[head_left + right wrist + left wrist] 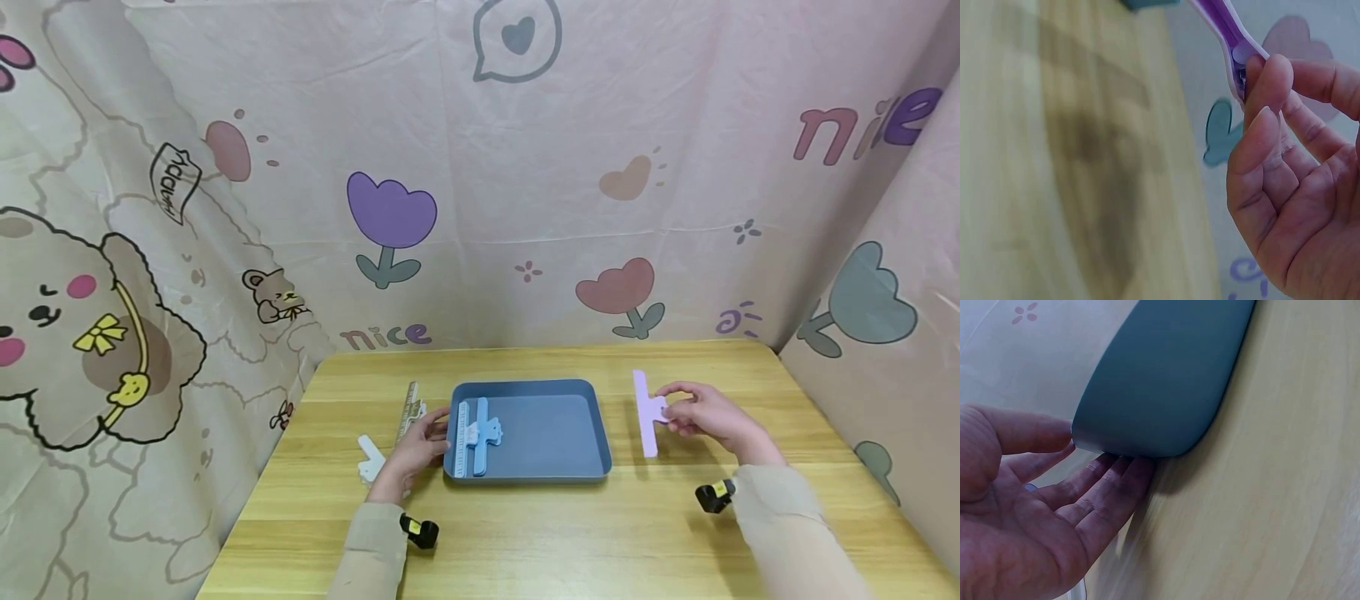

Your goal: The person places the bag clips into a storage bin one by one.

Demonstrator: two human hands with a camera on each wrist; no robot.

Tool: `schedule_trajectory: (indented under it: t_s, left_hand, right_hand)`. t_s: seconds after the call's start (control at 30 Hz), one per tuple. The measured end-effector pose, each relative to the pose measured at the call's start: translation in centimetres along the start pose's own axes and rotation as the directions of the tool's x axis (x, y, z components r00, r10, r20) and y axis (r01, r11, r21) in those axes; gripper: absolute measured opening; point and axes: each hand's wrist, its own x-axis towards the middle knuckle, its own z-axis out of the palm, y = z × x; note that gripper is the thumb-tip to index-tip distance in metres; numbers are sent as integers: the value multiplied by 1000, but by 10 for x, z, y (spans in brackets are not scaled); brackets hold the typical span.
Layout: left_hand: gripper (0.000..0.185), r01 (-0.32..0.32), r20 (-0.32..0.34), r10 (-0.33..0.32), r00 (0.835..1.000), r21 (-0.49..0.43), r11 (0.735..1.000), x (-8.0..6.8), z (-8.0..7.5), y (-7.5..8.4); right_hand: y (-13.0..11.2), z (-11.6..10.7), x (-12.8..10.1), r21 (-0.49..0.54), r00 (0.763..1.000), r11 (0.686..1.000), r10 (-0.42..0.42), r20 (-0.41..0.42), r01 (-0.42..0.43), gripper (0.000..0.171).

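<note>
My right hand (701, 412) pinches a light purple clip (645, 415) by its handle between thumb and fingertips. The clip is raised above the table, to the right of a blue-grey tray (551, 442). In the right wrist view the purple clip (1219, 22) appears edge-on. My left hand (416, 454) holds the tray's left side, thumb at the rim and fingers against the outer wall (1141, 406). Inside the tray, along its left side, lie a pale clip with ruler marks (462, 454) and a blue clip (482, 458).
Left of the tray, a ruler-marked clip (411, 404) and a white clip (371, 460) lie on the wooden table (540, 533), partly behind my left hand. A patterned curtain (487, 208) stands along the table's back and sides.
</note>
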Motion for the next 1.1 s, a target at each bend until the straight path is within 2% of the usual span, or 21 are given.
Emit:
schedule_trajectory:
  t_s: [0.3,0.6,0.9,1.1]
  left_hand:
    - [67,4,-16,-3,1000,6,1000,1,1,1]
    - [68,7,-2,-7,1000,-2,1000,0,0,2]
    - [67,5,-9,-5,1000,11,1000,1,-1,0]
    - [67,6,-16,-6,1000,6,1000,3,0,-1]
  right_hand:
    - [-25,28,26,43,999,999,-35,35,34,46]
    - [-45,54,55,67,996,997,-29,80,24,44]
    - [-50,73,78,84,991,996,24,132,-35,36]
    - [-49,90,89,59,986,996,50,162,-60,37]
